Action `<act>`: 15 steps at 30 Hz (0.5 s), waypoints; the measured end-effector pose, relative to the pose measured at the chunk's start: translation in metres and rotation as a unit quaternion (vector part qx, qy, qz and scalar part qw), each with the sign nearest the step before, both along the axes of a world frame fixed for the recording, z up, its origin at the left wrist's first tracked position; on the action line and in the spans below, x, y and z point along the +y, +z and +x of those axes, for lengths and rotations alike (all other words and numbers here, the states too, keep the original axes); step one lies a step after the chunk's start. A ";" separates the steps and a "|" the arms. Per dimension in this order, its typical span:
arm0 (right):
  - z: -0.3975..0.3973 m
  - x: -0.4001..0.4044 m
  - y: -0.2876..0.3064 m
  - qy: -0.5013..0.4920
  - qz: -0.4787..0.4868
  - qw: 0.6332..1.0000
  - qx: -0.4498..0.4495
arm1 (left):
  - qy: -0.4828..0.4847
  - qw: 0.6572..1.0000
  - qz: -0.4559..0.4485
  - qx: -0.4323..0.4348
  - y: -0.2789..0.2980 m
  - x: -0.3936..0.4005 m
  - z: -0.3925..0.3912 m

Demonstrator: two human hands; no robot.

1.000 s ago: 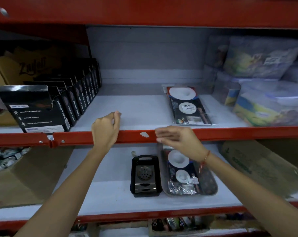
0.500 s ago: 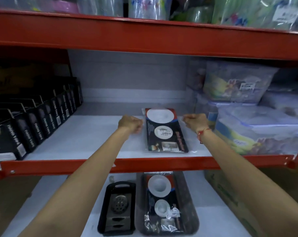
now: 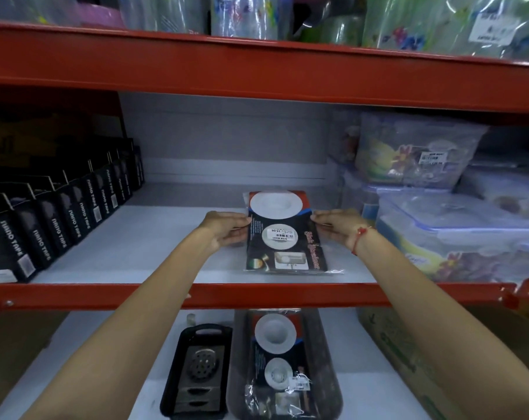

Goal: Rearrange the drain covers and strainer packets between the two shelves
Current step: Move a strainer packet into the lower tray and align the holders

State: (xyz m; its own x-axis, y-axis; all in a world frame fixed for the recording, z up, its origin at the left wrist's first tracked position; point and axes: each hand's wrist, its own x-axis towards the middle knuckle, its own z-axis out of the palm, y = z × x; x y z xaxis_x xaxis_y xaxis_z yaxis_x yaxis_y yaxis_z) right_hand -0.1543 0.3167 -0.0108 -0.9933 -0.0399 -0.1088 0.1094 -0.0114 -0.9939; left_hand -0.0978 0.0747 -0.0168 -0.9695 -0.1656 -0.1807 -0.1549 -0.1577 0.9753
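A strainer packet (image 3: 284, 234) in clear plastic, black card with two white discs, lies on the upper shelf (image 3: 136, 247). My left hand (image 3: 227, 227) grips its left edge and my right hand (image 3: 336, 227) grips its right edge. On the lower shelf (image 3: 105, 344) a second strainer packet (image 3: 277, 359) rests in a dark oval tray (image 3: 327, 374). Left of that tray lies a black-framed drain cover (image 3: 201, 368) with a round perforated metal centre.
A row of black nano tape boxes (image 3: 60, 216) lines the upper shelf's left side. Stacked clear plastic containers (image 3: 439, 213) fill its right side. A red rail (image 3: 257, 294) fronts the upper shelf. A cardboard box (image 3: 409, 344) stands at the lower right.
Both hands rose from the red rail to the upper shelf, came in from either side, and closed on the packet's edges. The view tilted upward.
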 end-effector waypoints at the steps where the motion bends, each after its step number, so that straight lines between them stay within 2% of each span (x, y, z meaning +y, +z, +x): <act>1: 0.009 0.001 0.003 0.008 -0.012 1.000 0.001 | 0.000 1.000 0.000 0.002 0.002 -0.001 0.008; 7: 0.071 0.011 0.008 0.036 -0.051 0.998 -0.016 | -0.045 0.999 -0.009 0.011 0.002 0.000 0.061; 15: 0.153 0.029 -0.019 0.057 -0.047 0.995 -0.067 | -0.104 0.994 -0.021 0.010 -0.018 0.004 0.143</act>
